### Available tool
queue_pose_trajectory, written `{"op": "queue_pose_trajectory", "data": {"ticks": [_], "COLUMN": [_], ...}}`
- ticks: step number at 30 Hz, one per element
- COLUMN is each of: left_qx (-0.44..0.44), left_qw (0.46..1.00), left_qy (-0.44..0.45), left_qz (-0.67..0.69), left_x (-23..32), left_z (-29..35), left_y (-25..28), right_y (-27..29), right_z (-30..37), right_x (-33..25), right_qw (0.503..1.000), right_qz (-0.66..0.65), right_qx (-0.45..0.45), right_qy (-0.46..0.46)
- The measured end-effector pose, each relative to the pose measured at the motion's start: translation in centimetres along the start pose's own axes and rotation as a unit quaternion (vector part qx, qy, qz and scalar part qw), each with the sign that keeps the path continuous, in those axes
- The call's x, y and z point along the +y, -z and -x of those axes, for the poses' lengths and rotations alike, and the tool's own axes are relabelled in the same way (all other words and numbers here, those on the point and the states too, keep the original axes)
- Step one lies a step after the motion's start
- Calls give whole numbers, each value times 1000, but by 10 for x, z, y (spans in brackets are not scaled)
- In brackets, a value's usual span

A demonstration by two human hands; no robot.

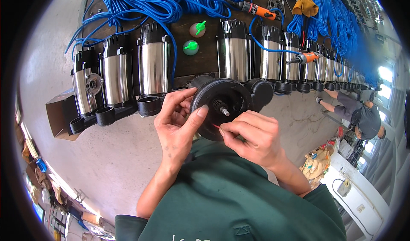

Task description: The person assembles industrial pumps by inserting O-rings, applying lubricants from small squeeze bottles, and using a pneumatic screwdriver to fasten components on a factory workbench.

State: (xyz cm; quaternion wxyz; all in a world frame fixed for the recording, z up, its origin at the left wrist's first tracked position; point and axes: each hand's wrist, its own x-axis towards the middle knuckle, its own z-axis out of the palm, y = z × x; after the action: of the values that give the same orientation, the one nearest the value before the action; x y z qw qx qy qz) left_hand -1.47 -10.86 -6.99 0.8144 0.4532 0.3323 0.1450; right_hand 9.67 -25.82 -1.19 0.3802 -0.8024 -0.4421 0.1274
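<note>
A submersible pump with a black round housing point(200, 100) lies with its end turned toward me. A threaded metal shaft point(224, 111) with a dark spring around it stands out of the recess. My left hand point(174, 123) grips the housing's left edge, thumb across the rim and fingers behind. At the lower rim my right hand point(255, 134) is closed, thumb and forefinger pinching a thin red strip point(216, 125); whether it is a ring or a cord I cannot tell. A black outlet elbow point(261, 91) sits just right of the housing.
Several steel-bodied pumps point(154, 66) line the dark bench point(188, 10), with coiled blue cables point(141, 4) behind. Two green-capped bottles point(191, 48) stand between pumps. Orange power screwdrivers point(260, 11) lie farther back. A cardboard box point(60, 115) is at left; another person point(363, 115) is at right.
</note>
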Motion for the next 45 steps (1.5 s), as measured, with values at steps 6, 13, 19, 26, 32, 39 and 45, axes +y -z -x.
{"op": "queue_pose_trajectory", "data": {"ticks": [6, 13, 19, 26, 32, 39, 45], "left_qx": [-4, -2, 0, 1, 0, -4, -3], "left_qw": [1000, 1000, 1000, 1000, 1000, 999, 999], "left_qy": [-3, -8, -17, -19, -18, -33, -29], "left_qz": [-4, -9, -12, -15, -13, -20, -21], "left_x": [0, 0, -1, -1, -2, -2, -1], "left_z": [0, 0, 0, 0, 0, 0, 0], "left_y": [1, 0, 0, 0, 0, 0, 0], "right_y": [0, 3, 0, 2, 4, 5, 3], "right_z": [-1, 0, 1, 0, 0, -1, -2], "right_x": [2, -1, 1, -2, 0, -3, -2], "right_qw": [1000, 1000, 1000, 1000, 1000, 1000, 1000], "right_qz": [4, -7, 5, -7, 5, 8, -21], "right_qx": [4, 8, 8, 5, -12, -6, 18], "right_qy": [6, 1, 5, 2, 4, 6, 0]}}
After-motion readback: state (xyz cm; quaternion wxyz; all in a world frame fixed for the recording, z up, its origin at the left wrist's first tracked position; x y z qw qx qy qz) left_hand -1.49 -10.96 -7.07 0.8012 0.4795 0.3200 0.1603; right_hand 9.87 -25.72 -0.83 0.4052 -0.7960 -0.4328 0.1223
